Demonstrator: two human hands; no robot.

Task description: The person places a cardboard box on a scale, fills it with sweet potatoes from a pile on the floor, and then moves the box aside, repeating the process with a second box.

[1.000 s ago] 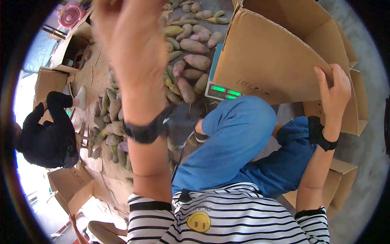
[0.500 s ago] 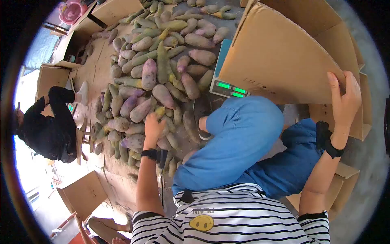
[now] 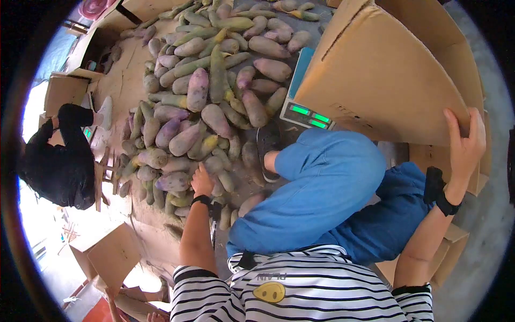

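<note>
one open cardboard box (image 3: 381, 80), plain brown, is at two o'clock, its rim pinched by the right hand (image 3: 465, 146). dozens of roots (image 3: 198, 88), plump, dusty green and purple, lie heaped toward eleven; the left hand (image 3: 203, 181) is against them at eight, whether grasping i cannot tell.

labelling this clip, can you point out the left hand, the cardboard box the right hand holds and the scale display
left hand (image 3: 202, 183), head view: back of the hand
cardboard box (image 3: 383, 80), head view: its broad side panel
scale display (image 3: 310, 114), head view: panel between the green windows
</note>
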